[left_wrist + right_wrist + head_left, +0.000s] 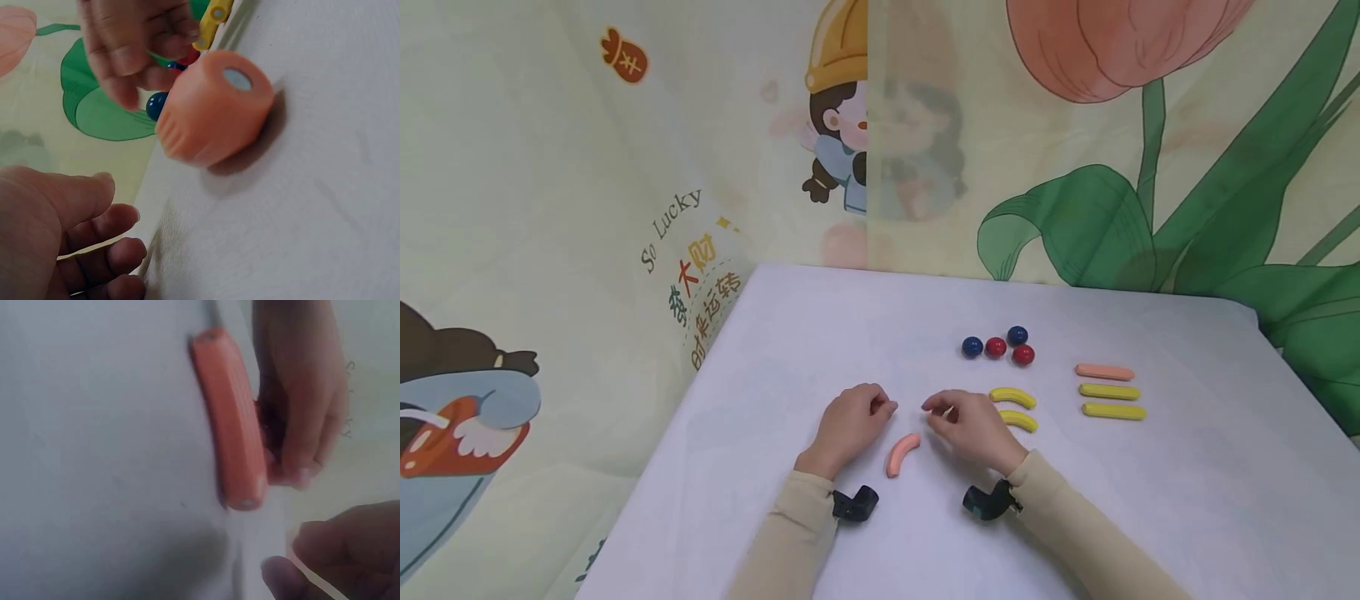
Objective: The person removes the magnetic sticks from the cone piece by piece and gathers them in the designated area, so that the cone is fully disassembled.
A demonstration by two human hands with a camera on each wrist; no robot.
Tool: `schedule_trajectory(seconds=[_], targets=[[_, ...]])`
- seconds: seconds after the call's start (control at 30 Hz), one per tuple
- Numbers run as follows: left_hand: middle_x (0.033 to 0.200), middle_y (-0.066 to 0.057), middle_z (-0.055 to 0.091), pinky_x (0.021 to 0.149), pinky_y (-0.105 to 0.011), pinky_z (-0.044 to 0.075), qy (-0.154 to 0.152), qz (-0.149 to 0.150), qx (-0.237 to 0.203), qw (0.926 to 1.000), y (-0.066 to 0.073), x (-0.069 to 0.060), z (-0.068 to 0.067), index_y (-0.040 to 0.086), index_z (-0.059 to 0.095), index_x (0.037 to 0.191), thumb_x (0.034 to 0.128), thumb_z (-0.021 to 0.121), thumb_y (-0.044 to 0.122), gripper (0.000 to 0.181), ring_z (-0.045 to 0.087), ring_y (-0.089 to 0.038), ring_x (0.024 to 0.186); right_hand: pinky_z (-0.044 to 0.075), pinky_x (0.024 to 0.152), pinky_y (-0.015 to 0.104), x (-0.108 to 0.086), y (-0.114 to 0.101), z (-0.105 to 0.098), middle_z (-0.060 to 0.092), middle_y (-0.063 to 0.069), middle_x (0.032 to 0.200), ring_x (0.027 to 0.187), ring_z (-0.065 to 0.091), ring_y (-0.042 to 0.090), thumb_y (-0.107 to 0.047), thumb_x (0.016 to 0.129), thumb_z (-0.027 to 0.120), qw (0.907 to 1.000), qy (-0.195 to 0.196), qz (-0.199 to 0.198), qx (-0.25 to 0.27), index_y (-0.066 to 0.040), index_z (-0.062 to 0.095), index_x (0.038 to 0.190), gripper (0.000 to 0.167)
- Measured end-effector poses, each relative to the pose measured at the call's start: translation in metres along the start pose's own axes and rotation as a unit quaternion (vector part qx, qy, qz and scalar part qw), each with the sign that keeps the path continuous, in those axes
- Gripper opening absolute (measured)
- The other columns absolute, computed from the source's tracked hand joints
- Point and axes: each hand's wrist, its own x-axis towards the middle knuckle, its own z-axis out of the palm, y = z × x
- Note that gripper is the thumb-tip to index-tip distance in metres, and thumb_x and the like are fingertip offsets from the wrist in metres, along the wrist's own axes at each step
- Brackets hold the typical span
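A curved orange-pink rod lies on the white table between my two hands. In the left wrist view its near end shows a round silvery disc; the right wrist view shows the whole rod with ridged sides. My left hand, fingers loosely bent, is just left of and beyond the rod, holding nothing. To the rod's right is my right hand, thumb and fingertips apart with nothing between them. Two yellow curved rods lie by the right hand's far side, partly covered by it.
Beyond the hands sit two blue balls and two red balls, grouped together. Farther right lie a straight pink rod and two straight yellow rods in a stack of rows. Printed cloth hangs behind and left of the table.
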Motion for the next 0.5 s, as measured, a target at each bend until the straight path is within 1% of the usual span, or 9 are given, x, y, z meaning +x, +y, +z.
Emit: schedule_trajectory(seconds=[0.07,0.13,0.23,0.37,0.5], targets=[[0.068,0.006,0.054,0.057,-0.027,0.041,0.010,-0.008,0.003,0.9999,-0.001,0.001,0.000,0.016,0.066,0.083,0.0933,0.066,0.025,0.014,0.049,-0.011,0.061,0.046,0.068,0.027,-0.007,0.000,0.012,0.064,-0.007,0.089,0.076,0.054,0.011,-0.007,0.086,0.069,0.9995,-0.020,-0.022,-0.006,-0.014,0.072,0.108,0.023],[0.068,0.005,0.054,0.057,-0.027,0.041,0.018,-0.011,0.006,0.9998,-0.002,0.001,-0.001,0.015,0.065,0.083,0.0929,0.066,0.024,0.014,0.049,-0.012,0.061,0.046,0.070,0.027,-0.012,0.001,0.019,0.062,-0.008,0.091,0.078,0.053,0.010,-0.006,0.085,0.070,0.9982,-0.036,-0.045,-0.015,-0.014,0.071,0.110,0.027],[0.069,0.005,0.055,0.058,-0.027,0.041,0.023,-0.009,0.011,0.9996,-0.003,0.002,-0.001,0.014,0.065,0.082,0.0926,0.066,0.022,0.013,0.049,-0.012,0.062,0.046,0.072,0.026,-0.014,0.002,0.024,0.059,-0.011,0.093,0.081,0.053,0.008,-0.012,0.084,0.075,0.9954,-0.046,-0.076,-0.035,-0.016,0.070,0.112,0.028],[0.070,0.005,0.056,0.059,-0.027,0.042,0.022,-0.010,0.010,0.9996,-0.003,0.001,-0.001,0.014,0.066,0.083,0.0927,0.066,0.021,0.012,0.050,-0.012,0.063,0.046,0.071,0.024,-0.016,0.003,0.024,0.059,-0.014,0.091,0.079,0.052,0.006,-0.020,0.085,0.076,0.9934,-0.038,-0.092,-0.056,-0.018,0.072,0.106,0.021],[0.070,0.005,0.056,0.059,-0.027,0.042,0.021,-0.008,0.009,0.9997,-0.002,0.001,-0.001,0.014,0.066,0.083,0.0931,0.065,0.022,0.012,0.050,-0.011,0.062,0.046,0.068,0.024,-0.021,0.006,0.019,0.060,-0.015,0.087,0.075,0.051,0.005,-0.023,0.085,0.078,0.9935,-0.023,-0.084,-0.073,-0.020,0.074,0.101,0.017]])
